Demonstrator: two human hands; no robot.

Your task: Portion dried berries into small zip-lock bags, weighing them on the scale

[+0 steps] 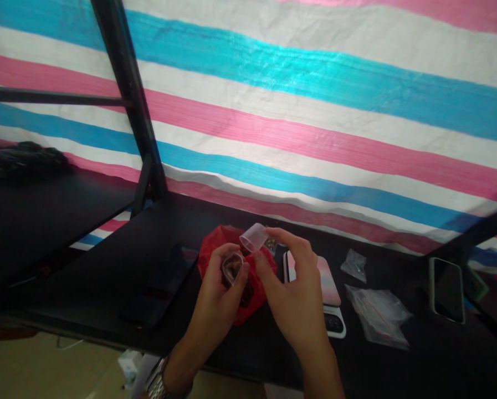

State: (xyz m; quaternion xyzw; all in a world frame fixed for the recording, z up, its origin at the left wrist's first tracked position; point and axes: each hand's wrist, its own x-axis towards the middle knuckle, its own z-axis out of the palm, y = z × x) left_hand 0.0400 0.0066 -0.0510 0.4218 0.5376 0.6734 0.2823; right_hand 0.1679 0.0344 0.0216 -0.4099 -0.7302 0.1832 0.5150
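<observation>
My left hand (215, 296) is closed around a small clear plastic bag (232, 265), its mouth held open by thumb and fingers. Something brownish shows inside it, too blurred to name. Between thumb and fingers, my right hand (296, 291) pinches a small translucent plastic cup (254, 237), tipped on its side, with its rim toward the bag. Under both hands lies an open red plastic bag (214, 239) with dark contents. Right of it, partly behind my right hand, is a small digital scale (329, 280) with a pinkish top.
Empty-looking clear zip bags (379, 316) and a smaller clear bag (354, 265) lie right of the scale. A phone (446, 291) rests further right. On the left, a dark flat device (160, 288) lies on the black table (177, 213). Striped sheeting (293, 127) hangs behind.
</observation>
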